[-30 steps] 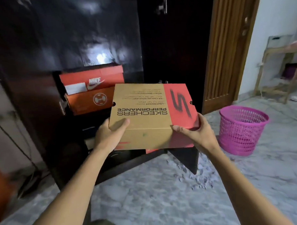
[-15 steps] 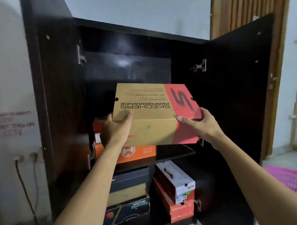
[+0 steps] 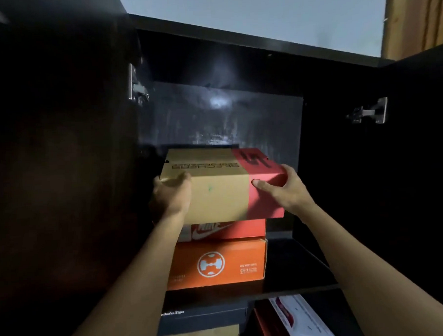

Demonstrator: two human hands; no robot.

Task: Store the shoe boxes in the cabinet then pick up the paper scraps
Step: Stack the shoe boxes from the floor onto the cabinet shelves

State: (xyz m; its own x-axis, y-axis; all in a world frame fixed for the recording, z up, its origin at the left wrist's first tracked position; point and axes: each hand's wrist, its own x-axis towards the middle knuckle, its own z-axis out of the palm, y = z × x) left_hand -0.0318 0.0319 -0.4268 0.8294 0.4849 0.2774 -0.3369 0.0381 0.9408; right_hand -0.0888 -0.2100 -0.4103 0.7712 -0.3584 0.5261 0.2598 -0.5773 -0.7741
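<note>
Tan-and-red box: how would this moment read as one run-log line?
step: tan-and-red box held over red Nike box | left hand: grips box | right hand: grips box | place: upper cabinet shelf

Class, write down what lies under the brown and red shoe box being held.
A red box with a white swoosh, stacked on an orange box on the shelf. Its lid is covered by the brown and red box; whether they touch cannot be seen.

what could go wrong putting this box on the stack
The tan and red box, held by the left hand and right hand, looks wider than the red box under it, so it may overhang and tip if let go early. Sliding it back could also drag the red box askew on the orange box.
</note>
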